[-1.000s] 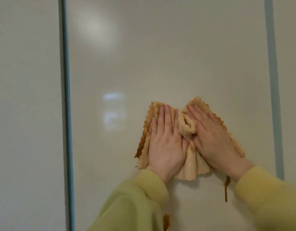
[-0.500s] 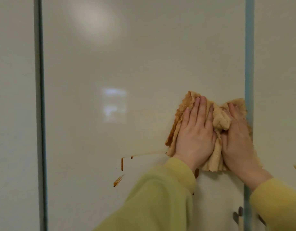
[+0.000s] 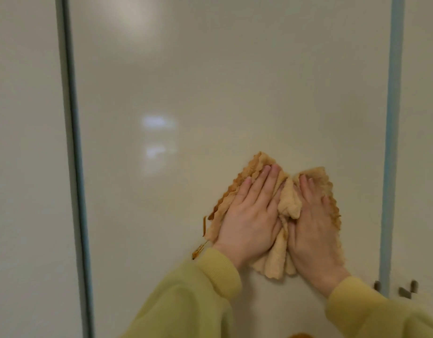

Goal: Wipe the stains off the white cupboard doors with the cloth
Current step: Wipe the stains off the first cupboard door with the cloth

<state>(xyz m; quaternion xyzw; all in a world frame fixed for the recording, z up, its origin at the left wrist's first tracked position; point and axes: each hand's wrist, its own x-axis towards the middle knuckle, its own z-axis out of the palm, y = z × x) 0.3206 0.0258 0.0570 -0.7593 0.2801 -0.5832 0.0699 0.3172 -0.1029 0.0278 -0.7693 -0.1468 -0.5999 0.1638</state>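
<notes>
Head camera: my left grip (image 3: 249,215) and right grip (image 3: 313,230) press a crumpled tan cloth with a wavy, brown-soiled hem (image 3: 288,201) flat against the lower right of the glossy white cupboard door (image 3: 210,93). Most of the panel in view looks clean, so I judge the job well along but unfinished. A thin brown drip streak (image 3: 204,224) and a short brown smear (image 3: 198,251) show just left of the cloth, and an orange-brown blotch (image 3: 300,335) peeks in at the bottom edge. Both grips lie open, fingers straight, palms on the fabric, a ridge of it bunched between them. Neither curls round it.
</notes>
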